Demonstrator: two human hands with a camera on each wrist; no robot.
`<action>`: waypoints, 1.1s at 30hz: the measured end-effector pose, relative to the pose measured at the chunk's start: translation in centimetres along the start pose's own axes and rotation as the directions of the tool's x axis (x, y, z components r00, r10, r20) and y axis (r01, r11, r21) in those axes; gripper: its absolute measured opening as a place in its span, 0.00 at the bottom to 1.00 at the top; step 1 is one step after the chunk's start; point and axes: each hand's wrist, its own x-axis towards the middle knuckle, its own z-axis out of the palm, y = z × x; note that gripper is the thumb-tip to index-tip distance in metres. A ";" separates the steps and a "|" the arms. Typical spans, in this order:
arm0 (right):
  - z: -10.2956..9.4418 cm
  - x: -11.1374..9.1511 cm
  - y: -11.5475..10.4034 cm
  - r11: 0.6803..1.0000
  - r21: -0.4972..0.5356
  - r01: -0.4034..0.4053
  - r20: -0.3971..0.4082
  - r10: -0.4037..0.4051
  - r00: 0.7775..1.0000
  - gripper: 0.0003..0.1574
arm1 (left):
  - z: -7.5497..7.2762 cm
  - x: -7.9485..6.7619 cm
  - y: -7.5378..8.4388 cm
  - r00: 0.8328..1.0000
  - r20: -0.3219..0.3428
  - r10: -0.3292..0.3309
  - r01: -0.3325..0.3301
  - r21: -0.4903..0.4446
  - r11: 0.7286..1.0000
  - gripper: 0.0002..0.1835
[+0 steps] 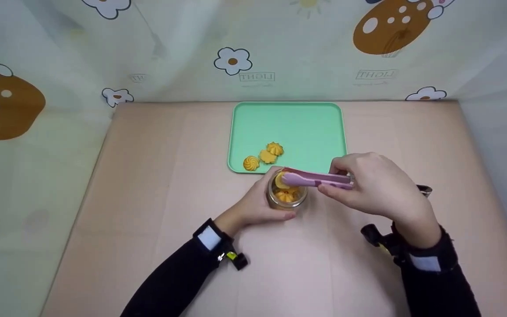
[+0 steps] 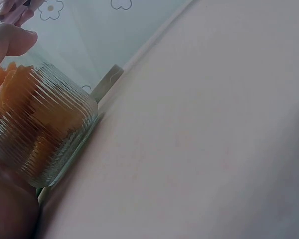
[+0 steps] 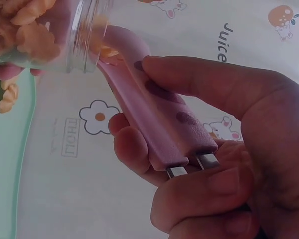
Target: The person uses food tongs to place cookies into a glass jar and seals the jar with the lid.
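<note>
A ribbed glass jar (image 2: 45,124) with several butter cookies (image 1: 285,195) inside stands on the table, and my left hand (image 1: 258,200) grips it round its side. My right hand (image 1: 374,187) holds pink tongs (image 3: 147,94) between thumb and fingers. At the jar's mouth the tong tips pinch another cookie (image 1: 281,180), partly hidden by the tongs. Just behind the jar lies a green tray (image 1: 297,127); three cookies (image 1: 251,163) rest near its front left corner, two of them touching.
A shiny metal object (image 1: 424,190) shows partly behind my right wrist. The pinkish table (image 1: 148,185) meets a patterned curtain (image 1: 183,57) at its back edge and on the left.
</note>
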 end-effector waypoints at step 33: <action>0.9 1.0 1.0 0.986 0.044 0.162 -0.298 -0.142 0.944 0.22 | 0.1 0.0 0.3 1.000 -0.018 0.002 -0.002 0.013 1.000 0.51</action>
